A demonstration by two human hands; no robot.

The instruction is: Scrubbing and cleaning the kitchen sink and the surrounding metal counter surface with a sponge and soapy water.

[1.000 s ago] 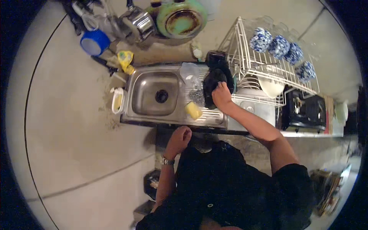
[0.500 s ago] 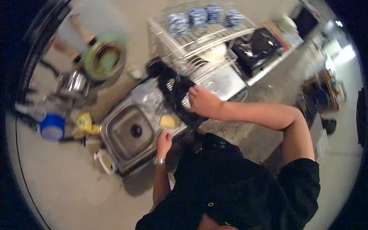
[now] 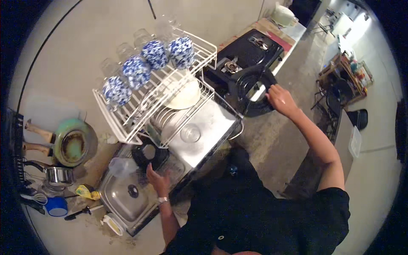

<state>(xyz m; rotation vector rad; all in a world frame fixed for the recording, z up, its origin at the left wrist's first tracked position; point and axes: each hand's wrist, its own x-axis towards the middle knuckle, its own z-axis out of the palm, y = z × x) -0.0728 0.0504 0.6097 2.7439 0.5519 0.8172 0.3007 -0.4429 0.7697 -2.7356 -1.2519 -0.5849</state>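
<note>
My right hand (image 3: 278, 98) grips the rim of a black pan (image 3: 251, 94), held at the near edge of a black gas stove (image 3: 242, 55) on the counter's right end. The fingers of my left hand (image 3: 156, 180) are spread on the edge of the steel sink (image 3: 127, 199) and hold nothing. Just beyond that hand a small black pot-like item (image 3: 148, 154) sits at the sink's end, beside a clear plastic jug (image 3: 120, 166).
A white wire dish rack (image 3: 127, 127) holds blue-patterned cups (image 3: 155, 53), glasses and a white plate (image 3: 185, 95). A glass (image 3: 190, 133) stands on the steel drainboard (image 3: 212, 123). A green pan (image 3: 74, 146), steel pot (image 3: 57, 174), blue cup (image 3: 56, 207) and yellow cloth (image 3: 87, 192) lie left of the sink.
My right hand has carried the black pan from the sink over to the stove on the right. My left hand has moved up onto the sink's edge. The view has swung right.
</note>
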